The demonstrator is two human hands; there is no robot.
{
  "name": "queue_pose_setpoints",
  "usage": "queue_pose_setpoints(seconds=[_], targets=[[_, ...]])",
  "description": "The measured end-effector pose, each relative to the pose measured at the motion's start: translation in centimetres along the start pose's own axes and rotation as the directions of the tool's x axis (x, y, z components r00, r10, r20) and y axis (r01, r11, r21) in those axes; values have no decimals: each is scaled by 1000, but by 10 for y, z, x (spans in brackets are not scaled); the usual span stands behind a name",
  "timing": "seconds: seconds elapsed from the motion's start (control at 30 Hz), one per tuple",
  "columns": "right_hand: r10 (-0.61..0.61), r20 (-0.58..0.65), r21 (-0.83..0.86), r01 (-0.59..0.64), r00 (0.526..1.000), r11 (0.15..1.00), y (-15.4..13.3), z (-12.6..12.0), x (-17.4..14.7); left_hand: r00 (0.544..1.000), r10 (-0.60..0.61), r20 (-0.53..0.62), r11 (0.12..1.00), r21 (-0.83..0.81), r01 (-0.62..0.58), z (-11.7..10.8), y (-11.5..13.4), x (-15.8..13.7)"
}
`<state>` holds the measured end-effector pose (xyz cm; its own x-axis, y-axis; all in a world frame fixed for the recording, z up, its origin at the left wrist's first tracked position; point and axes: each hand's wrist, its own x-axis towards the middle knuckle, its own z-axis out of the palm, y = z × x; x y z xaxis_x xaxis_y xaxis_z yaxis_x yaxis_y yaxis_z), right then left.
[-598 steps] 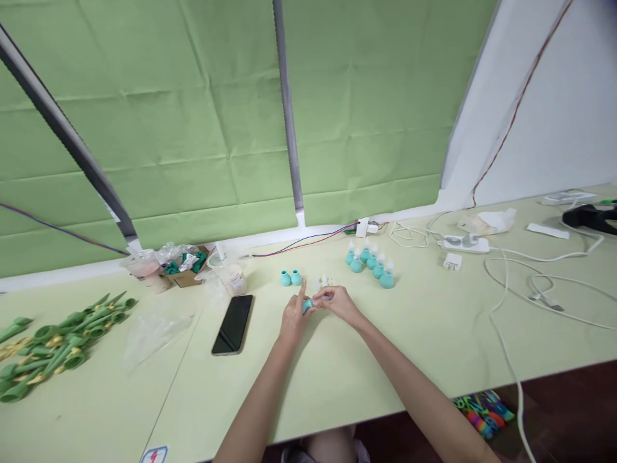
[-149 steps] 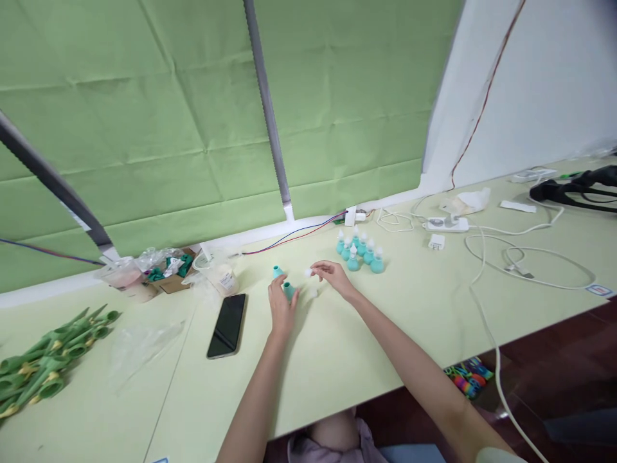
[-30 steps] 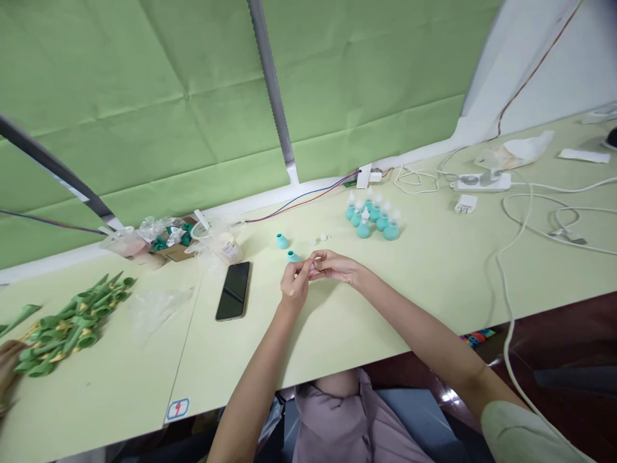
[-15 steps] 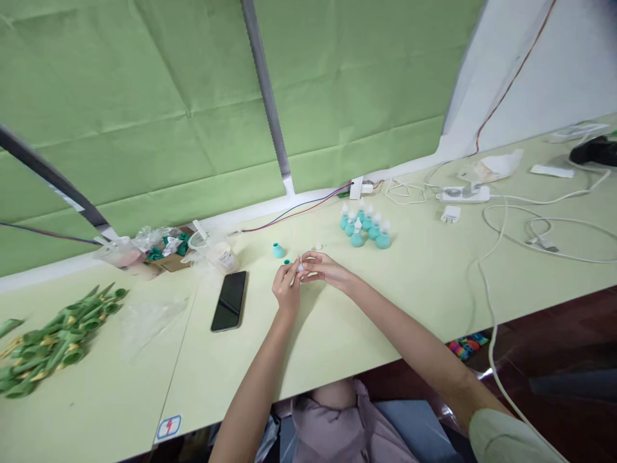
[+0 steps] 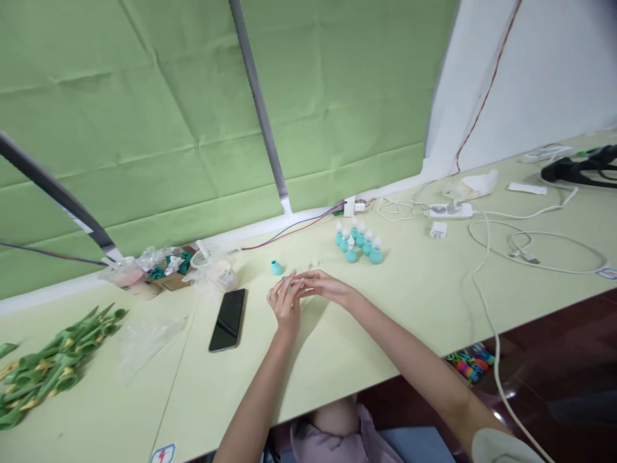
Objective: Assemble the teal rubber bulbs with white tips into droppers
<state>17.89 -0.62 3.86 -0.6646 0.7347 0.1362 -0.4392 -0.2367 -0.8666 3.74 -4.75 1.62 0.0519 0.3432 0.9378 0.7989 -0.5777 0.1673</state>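
My left hand (image 5: 285,305) and my right hand (image 5: 328,287) meet over the table, fingertips together around a small whitish piece (image 5: 299,283). Fingers hide most of that piece, so its kind is unclear. Both hands are closed in a pinch, the left with some fingers raised. Just behind them stands a teal bulb-shaped bottle (image 5: 276,268) without a tip. Part of another teal bottle peeks out behind my left fingers. Small white pieces (image 5: 315,263) lie beyond my right hand. Farther right stand several teal bottles (image 5: 376,255) with whitish pointed tips.
A black phone (image 5: 228,320) lies left of my hands. Behind it are a lidded plastic cup (image 5: 224,275) and a cardboard box (image 5: 174,281). Green artificial stems (image 5: 62,360) are heaped far left. A white power strip (image 5: 450,210) and loose cables lie on the right.
The view has shifted, so the table sits lower in the picture. My left fingers have lifted and spread a little; both hands stay together at the small piece.
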Motion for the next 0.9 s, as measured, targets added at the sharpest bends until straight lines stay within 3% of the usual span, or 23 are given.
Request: queue_pose_setpoints(seconds=[0.13, 0.23, 0.3, 0.43, 0.63, 0.73, 0.9], targets=[[-138, -242, 2, 143, 960, 990, -12, -14, 0, 996, -85, 35, 995, 53, 83, 3, -5, 0], [-206, -349, -218, 134, 914, 967, -18, -33, 0, 975, -207, 85, 977, 62, 202, 1, -11, 2], [-269, -375, -423, 94, 887, 901, -19, -44, 0, 956, -268, 122, 963, 71, 261, 0, -15, 4], [-374, -289, -699, 73, 881, 712, -16, -46, -1, 924, -340, 173, 940, 102, 327, 0, -20, 6], [-358, -155, -900, 17, 921, 435, -14, -30, -3, 912, -331, 241, 943, 99, 316, 0, -19, 5], [-350, -176, -909, -16, 920, 416, -13, -32, -2, 908, -330, 259, 944, 101, 314, 0, -18, 6], [-299, -197, -866, -22, 934, 500, -4, -43, 0, 902, -317, 293, 948, 104, 300, -1, -16, 6]])
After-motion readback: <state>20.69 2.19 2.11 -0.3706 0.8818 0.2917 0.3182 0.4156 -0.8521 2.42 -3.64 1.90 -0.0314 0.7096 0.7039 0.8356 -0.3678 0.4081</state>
